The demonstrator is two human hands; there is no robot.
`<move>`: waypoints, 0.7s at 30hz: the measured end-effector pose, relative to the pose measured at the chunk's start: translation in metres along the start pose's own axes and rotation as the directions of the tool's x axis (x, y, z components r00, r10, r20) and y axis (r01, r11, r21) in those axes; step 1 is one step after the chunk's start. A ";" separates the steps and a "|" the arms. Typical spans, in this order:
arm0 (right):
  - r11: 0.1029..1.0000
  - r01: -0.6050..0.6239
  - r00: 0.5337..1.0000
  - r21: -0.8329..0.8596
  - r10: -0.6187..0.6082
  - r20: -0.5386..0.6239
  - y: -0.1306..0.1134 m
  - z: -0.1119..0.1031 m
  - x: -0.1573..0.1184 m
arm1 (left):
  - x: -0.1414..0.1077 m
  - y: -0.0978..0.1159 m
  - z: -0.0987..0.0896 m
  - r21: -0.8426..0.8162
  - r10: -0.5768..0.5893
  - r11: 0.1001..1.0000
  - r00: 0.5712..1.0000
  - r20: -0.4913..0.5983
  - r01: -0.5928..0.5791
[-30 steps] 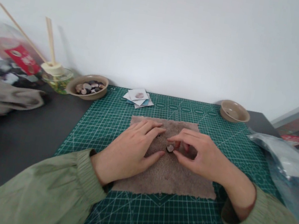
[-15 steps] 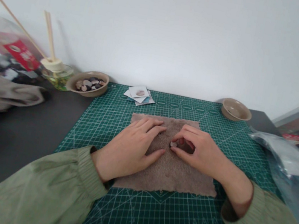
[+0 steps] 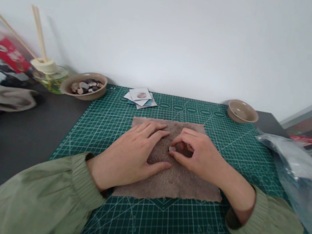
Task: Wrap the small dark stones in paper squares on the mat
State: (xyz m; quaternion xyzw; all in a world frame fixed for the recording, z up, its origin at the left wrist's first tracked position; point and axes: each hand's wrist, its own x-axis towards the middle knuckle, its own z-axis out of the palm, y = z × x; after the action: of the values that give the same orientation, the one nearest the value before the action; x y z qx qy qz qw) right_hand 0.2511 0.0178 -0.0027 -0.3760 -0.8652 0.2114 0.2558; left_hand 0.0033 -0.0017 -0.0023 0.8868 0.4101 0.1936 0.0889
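Observation:
A brown cloth (image 3: pixel 169 183) lies on the green cutting mat (image 3: pixel 167 230). My left hand (image 3: pixel 134 151) rests flat on the left part of the cloth, fingers apart, with nothing in it. Between the thumb and index finger of my right hand (image 3: pixel 197 154) is a small pale stone (image 3: pixel 172 149), held at the cloth's surface near its middle. The thumb of my left hand points toward the stone without touching it.
A bowl of stones (image 3: pixel 85 86) and a reed diffuser (image 3: pixel 47 70) stand at the back left. Cards (image 3: pixel 141 97) lie at the back edge. Another brown bowl (image 3: pixel 242 111) is back right, near a clear plastic bag (image 3: pixel 300 165). Grey fabric (image 3: pixel 0 97) lies far left.
My right hand has moved slightly left over the cloth with the stone, closer to my left hand. The whole view has shifted a little.

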 end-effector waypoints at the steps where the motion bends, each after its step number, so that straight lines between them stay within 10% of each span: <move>1: 1.000 0.006 1.000 0.015 -0.006 0.020 0.000 0.000 0.000 | 0.000 0.000 0.000 0.002 -0.001 1.000 1.000 0.001 0.001; 21: 0.997 -0.045 0.999 -0.069 0.043 -0.026 0.000 0.003 -0.001 | 0.000 0.000 0.000 -0.006 -0.006 1.000 1.000 0.000 0.006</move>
State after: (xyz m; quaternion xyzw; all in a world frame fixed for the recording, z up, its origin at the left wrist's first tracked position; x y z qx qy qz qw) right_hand 0.2501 0.0167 -0.0050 -0.4062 -0.8603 0.1821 0.2483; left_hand 0.0034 -0.0011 -0.0026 0.8853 0.4122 0.1948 0.0922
